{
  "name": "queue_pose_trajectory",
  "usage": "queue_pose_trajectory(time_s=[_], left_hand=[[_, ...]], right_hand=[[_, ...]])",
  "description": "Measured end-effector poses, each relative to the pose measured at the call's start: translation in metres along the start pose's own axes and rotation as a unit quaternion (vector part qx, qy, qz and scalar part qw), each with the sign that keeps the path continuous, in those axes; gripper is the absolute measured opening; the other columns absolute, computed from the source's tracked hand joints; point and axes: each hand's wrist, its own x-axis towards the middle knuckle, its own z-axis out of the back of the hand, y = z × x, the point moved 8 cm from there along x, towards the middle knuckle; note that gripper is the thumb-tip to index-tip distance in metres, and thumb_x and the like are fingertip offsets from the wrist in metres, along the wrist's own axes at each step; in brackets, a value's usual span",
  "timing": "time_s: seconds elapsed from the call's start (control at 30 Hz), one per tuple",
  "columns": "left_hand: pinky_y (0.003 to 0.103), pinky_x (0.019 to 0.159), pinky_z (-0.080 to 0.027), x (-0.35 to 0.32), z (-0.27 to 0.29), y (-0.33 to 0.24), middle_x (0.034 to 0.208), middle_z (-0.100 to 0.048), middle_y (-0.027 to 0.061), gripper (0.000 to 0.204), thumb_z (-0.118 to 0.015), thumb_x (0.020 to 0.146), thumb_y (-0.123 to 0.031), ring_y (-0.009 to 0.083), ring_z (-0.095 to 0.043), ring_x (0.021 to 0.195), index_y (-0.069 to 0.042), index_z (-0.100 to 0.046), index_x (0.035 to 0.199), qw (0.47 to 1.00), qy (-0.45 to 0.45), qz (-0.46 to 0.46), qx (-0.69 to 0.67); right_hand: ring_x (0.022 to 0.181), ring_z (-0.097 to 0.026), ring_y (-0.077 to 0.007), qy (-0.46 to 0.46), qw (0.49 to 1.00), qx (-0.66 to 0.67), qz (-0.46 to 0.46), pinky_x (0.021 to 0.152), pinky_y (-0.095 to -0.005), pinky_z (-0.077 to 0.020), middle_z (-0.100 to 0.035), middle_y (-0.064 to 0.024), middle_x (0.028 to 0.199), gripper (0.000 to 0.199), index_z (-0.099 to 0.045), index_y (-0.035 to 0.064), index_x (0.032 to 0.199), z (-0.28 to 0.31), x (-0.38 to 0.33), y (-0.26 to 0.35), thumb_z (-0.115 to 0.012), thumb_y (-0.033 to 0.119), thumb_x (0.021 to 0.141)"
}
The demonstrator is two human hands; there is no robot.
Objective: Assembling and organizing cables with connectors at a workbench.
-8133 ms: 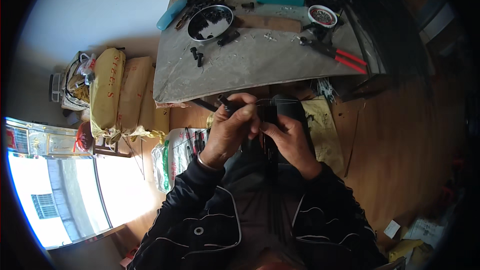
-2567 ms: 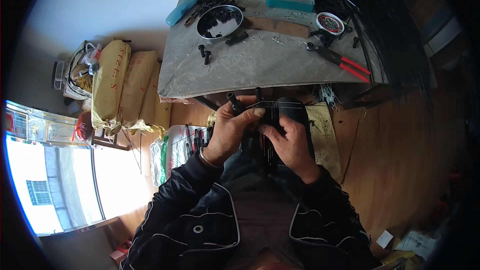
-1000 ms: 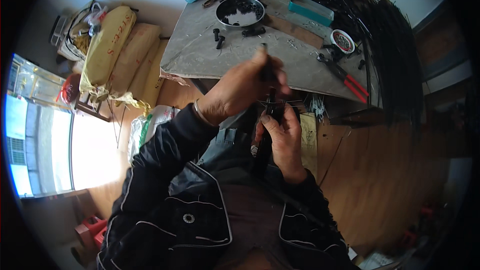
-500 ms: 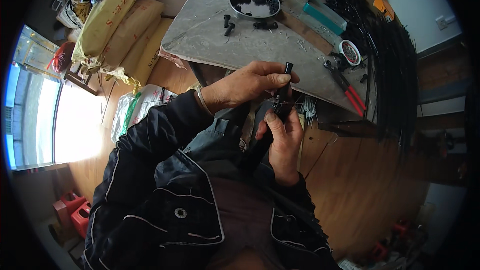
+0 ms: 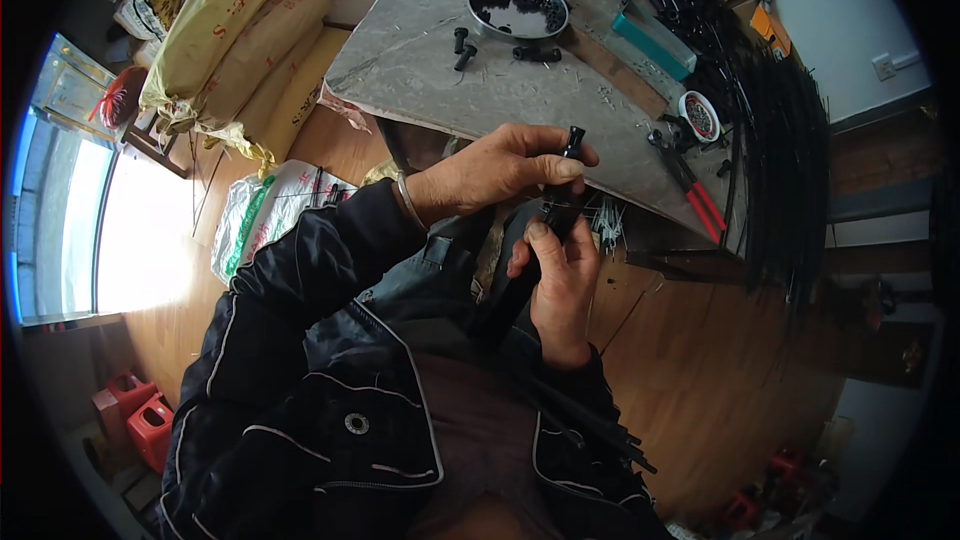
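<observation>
In front of my lap, at the table's near edge, my left hand (image 5: 515,165) pinches a short black cylindrical piece (image 5: 575,139) with a flared top, held upright between thumb and fingers. Just below it my right hand (image 5: 563,275) is closed around the upper end of a bundle of long thin black rods (image 5: 605,430), which runs down across my lap and sticks out beside my right forearm. Thin shiny bits show between the two hands, too small to make out. How the cylinder and the rods meet is hidden by my fingers.
On the grey table (image 5: 400,70) lie a round metal bowl (image 5: 519,34) of black parts, loose black fittings (image 5: 463,58), a teal tray (image 5: 655,45), a small tub (image 5: 699,116) and red-handled pliers (image 5: 705,210). Black rods (image 5: 780,170) hang over its right edge. Yellow sacks (image 5: 225,30) are stacked left.
The view has shifted slightly. Both hands keep their holds, close together; the black cylinder's flared top shows a little more above the left thumb.
</observation>
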Motion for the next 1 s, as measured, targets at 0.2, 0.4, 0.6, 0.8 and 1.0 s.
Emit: queue_pose_trajectory(time_s=[0.2,0.4,0.6,0.8,1.0], left_hand=[[0.025,0.087,-0.047,-0.005,0.0,-0.001,0.096,-0.066,0.0037,0.031,-0.063,0.092,-0.017,0.0104,-0.06,0.093,-0.001,-0.06,0.118,1.0,0.004,-0.005,-0.014],[0.025,0.087,-0.048,-0.004,0.001,-0.001,0.097,-0.067,0.0046,0.03,-0.065,0.091,-0.016,0.0111,-0.062,0.093,-0.001,-0.061,0.117,1.0,-0.007,-0.013,-0.004],[0.026,0.087,-0.048,-0.007,0.0,0.005,0.096,-0.067,0.0051,0.032,-0.064,0.091,-0.02,0.0122,-0.062,0.091,-0.001,-0.061,0.117,0.998,0.011,0.018,-0.062],[0.029,0.09,-0.047,-0.012,-0.003,0.004,0.097,-0.066,0.0062,0.038,-0.063,0.092,-0.026,0.0136,-0.061,0.094,0.0,-0.059,0.12,0.996,-0.009,0.013,-0.088],[0.029,0.087,-0.048,-0.019,0.002,0.001,0.099,-0.065,0.0076,0.041,-0.061,0.093,-0.027,0.015,-0.061,0.094,0.001,-0.056,0.123,0.995,-0.066,0.014,-0.079]], right_hand=[[0.062,-0.052,-0.0117,-0.013,1.0,0.01,-0.003,0.054,-0.0261,-0.0442,-0.054,-0.0038,0.079,0.014,-0.054,0.0018,0.098,0.0,0.0,0.0,-0.06,0.011,0.089],[0.061,-0.052,-0.0118,-0.014,1.0,-0.006,0.002,0.053,-0.0262,-0.0446,-0.054,-0.004,0.078,0.013,-0.054,0.0027,0.096,0.002,0.0,0.0,-0.06,0.012,0.089],[0.062,-0.053,-0.0124,0.006,1.0,0.013,-0.004,0.053,-0.0266,-0.0445,-0.055,-0.0042,0.079,0.015,-0.054,0.0025,0.096,0.004,0.001,0.001,-0.061,0.013,0.089],[0.064,-0.054,-0.0145,0.04,0.995,0.079,-0.037,0.055,-0.029,-0.0445,-0.056,-0.0052,0.086,0.015,-0.054,0.0023,0.099,0.001,0.005,-0.003,-0.062,0.012,0.089],[0.063,-0.055,-0.0122,0.042,0.993,0.104,-0.024,0.055,-0.0263,-0.0456,-0.056,-0.0036,0.08,0.016,-0.056,0.0021,0.098,0.001,0.009,-0.006,-0.064,0.012,0.089]])
